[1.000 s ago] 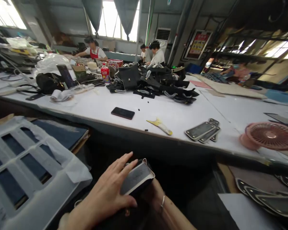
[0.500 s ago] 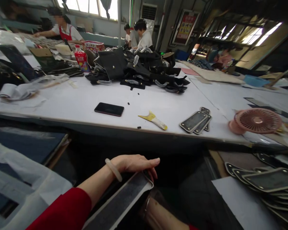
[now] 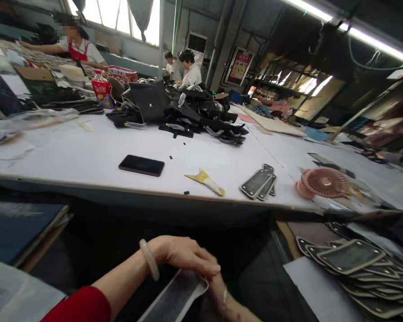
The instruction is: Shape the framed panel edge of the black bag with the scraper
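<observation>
My left hand, a pale bangle on its wrist and a red sleeve behind, lies over the top edge of a flat dark panel with a pale border, fingers curled across it. The panel tilts up from the bottom of the view, below the table's front edge. My right hand shows only as a wrist with a thin bracelet, right of the panel and under my left fingers. Its fingers are hidden.
On the long white table lie a black phone, a yellow scraper, a few small panels, a pink fan and heaped black bags. Stacked panels lie at right. Several people work at the far end.
My left hand went from lying flat on the panel's face to hooking over its top edge. The panel now sits lower in view. The view has swung right.
</observation>
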`<action>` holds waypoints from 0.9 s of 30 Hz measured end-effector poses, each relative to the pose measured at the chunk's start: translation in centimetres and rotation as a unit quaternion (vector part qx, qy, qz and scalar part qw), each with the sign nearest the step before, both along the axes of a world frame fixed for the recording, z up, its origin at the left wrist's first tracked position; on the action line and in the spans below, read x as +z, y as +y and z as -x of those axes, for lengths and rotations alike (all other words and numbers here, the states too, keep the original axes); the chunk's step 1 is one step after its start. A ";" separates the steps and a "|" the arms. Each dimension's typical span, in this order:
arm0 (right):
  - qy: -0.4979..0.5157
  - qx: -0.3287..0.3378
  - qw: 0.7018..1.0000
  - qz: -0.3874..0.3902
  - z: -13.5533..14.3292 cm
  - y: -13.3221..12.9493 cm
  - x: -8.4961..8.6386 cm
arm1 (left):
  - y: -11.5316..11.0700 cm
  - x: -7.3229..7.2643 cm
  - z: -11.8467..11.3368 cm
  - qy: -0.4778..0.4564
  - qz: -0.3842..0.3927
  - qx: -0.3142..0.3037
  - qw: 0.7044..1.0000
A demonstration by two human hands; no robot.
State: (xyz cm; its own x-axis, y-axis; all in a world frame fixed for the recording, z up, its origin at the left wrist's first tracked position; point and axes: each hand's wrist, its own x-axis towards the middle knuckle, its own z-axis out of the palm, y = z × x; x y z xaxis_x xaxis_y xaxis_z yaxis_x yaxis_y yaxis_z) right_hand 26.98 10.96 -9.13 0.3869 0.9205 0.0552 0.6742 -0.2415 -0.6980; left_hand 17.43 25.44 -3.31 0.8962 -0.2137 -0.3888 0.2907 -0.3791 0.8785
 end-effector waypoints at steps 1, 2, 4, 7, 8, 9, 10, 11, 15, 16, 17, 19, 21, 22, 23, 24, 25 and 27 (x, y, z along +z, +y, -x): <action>-0.029 -0.023 0.999 -0.022 -1.6 0.7 0.8 | 0.1 0.0 0.0 0.001 -0.003 -0.002 1.000; -0.062 -0.041 0.996 -0.047 -3.4 1.7 1.9 | 0.1 0.1 0.0 0.007 -0.001 -0.003 1.000; -0.124 -0.050 0.988 -0.083 -7.2 4.3 4.2 | 0.2 0.0 -0.1 0.029 0.017 -0.003 0.999; -0.184 -0.014 0.981 -0.062 -12.2 9.7 6.5 | 0.2 -0.4 -0.3 0.052 0.056 0.002 0.997; -0.192 0.003 0.981 -0.040 -13.3 11.5 6.6 | 0.2 -0.7 -0.3 0.053 0.068 0.005 0.996; -0.195 0.022 0.981 -0.012 -14.1 13.2 6.5 | 0.1 -0.9 -0.4 0.053 0.081 0.009 0.995; -0.196 0.039 0.980 0.014 -14.5 14.6 6.2 | 0.1 -1.2 -0.4 0.054 0.094 0.013 0.994; -0.194 0.055 0.979 0.037 -14.7 15.7 5.9 | 0.0 -1.4 -0.4 0.055 0.105 0.017 0.993; -0.161 0.105 0.976 0.103 -14.2 15.9 6.9 | -0.3 -1.8 -0.6 0.068 0.122 0.032 0.990; -0.143 0.118 0.975 0.119 -14.2 14.8 7.9 | -0.3 -1.8 -0.6 0.070 0.123 0.034 0.989; -0.118 0.133 0.974 0.138 -14.1 13.3 9.0 | -0.3 -1.8 -0.7 0.071 0.122 0.036 0.989; -0.049 0.167 0.967 0.188 -14.1 9.5 11.1 | -0.4 -1.7 -0.7 0.073 0.117 0.037 0.990; 0.042 0.204 0.945 0.251 -13.8 5.3 12.3 | -0.4 -1.5 -0.7 0.074 0.112 0.037 0.990; 0.102 0.221 0.926 0.288 -13.4 3.3 12.4 | -0.5 -1.4 -0.7 0.075 0.110 0.036 0.990; 0.185 0.224 0.896 0.336 -12.9 1.5 12.1 | -0.5 -1.4 -0.7 0.076 0.111 0.036 0.990; 0.239 0.221 0.871 0.367 -12.3 0.0 11.6 | -0.5 -1.3 -0.6 0.076 0.113 0.037 0.990; 0.273 0.214 0.852 0.392 -11.5 -1.2 10.8 | -0.5 -1.3 -0.5 0.076 0.116 0.039 0.990; 0.295 0.191 0.835 0.423 -9.9 -2.6 9.2 | -0.5 -1.2 -0.4 0.076 0.118 0.047 0.989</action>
